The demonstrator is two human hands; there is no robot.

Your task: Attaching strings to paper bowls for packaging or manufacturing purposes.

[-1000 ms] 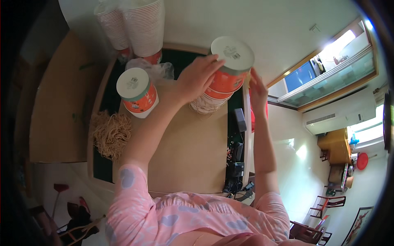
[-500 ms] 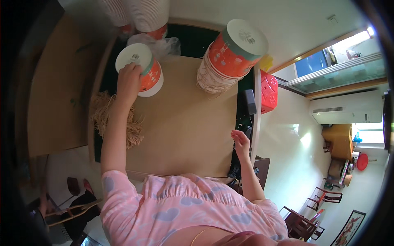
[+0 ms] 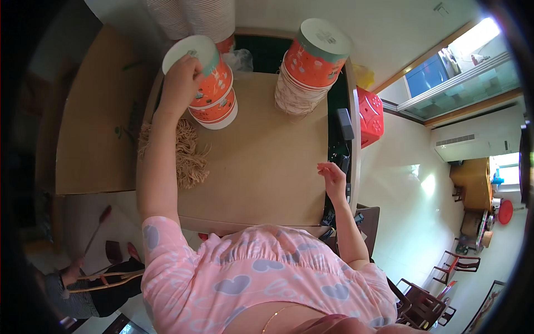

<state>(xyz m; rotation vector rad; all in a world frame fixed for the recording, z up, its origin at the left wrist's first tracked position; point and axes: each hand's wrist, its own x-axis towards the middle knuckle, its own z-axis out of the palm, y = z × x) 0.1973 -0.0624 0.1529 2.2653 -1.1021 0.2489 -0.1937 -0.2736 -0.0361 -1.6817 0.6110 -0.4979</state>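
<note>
My left hand (image 3: 183, 83) is closed on the base rim of an upturned orange paper bucket (image 3: 214, 86) with a green band and white base. That bucket sits over another orange bucket (image 3: 217, 114) whose white rim rests on the brown board; part of the lower one shows beneath it. My fingertips are partly hidden. Beside my left forearm lies a bundle of tan paper cord (image 3: 192, 158). My right hand (image 3: 334, 179) hovers near the board's right edge, fingers loosely bent and empty. Farther off stands a nested stack of upturned buckets with cord handles (image 3: 300, 92), an orange one (image 3: 317, 58) on top.
Tall stacks of white-rimmed buckets (image 3: 208, 16) and clear plastic (image 3: 239, 60) stand at the back left. A large cardboard box (image 3: 100, 122) is at left, a red stool (image 3: 370, 117) at right. A grey block (image 3: 345, 123) lies on the table's right edge. Another person is at lower left.
The bucket under my left hand has risen, and more of the lower bucket shows below it. My right hand stays much the same. The whole view has shifted slightly.
</note>
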